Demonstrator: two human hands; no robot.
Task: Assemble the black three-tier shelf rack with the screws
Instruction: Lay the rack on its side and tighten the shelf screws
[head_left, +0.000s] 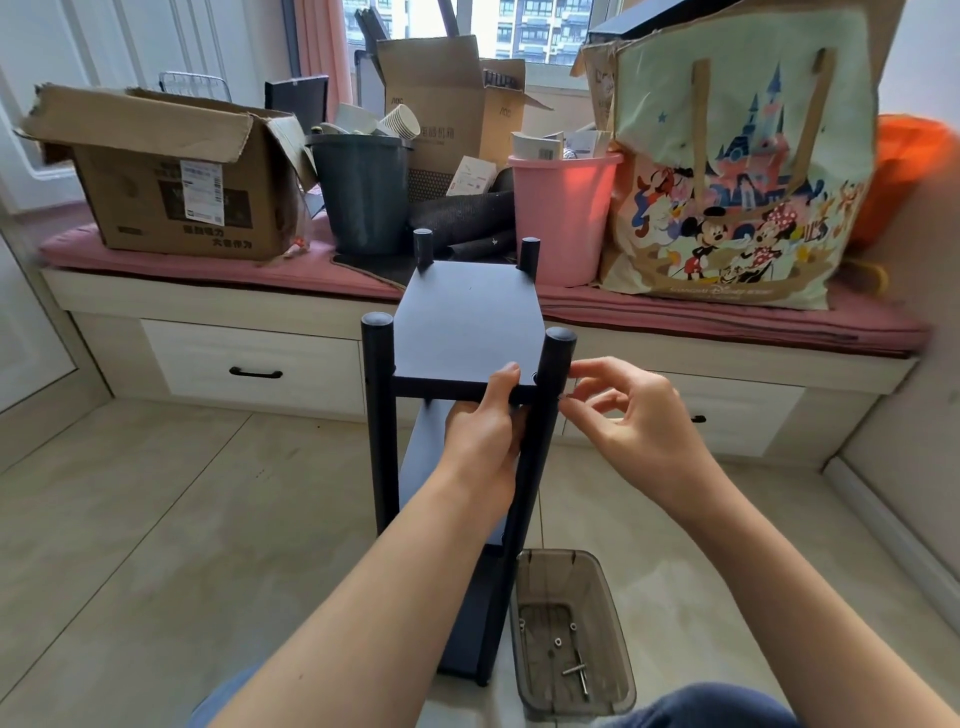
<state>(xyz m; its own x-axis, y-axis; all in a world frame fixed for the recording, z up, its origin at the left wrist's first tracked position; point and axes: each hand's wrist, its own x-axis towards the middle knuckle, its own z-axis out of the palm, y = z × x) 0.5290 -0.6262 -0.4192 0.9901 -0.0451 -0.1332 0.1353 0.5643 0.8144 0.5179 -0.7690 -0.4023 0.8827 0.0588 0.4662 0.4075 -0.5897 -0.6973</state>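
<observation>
Fingers (506, 382) of the left hand (483, 436) are gripping the top shelf edge of the black rack (467, 322), standing upright on the floor. Right hand (628, 421) is pinching at the near right post (550, 395); screw too small to confirm.

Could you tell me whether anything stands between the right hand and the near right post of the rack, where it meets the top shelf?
Nothing visible does. The right hand has its fingertips right at the near right post, level with the top shelf. The left hand grips the shelf's front edge on the post's other side.
</observation>
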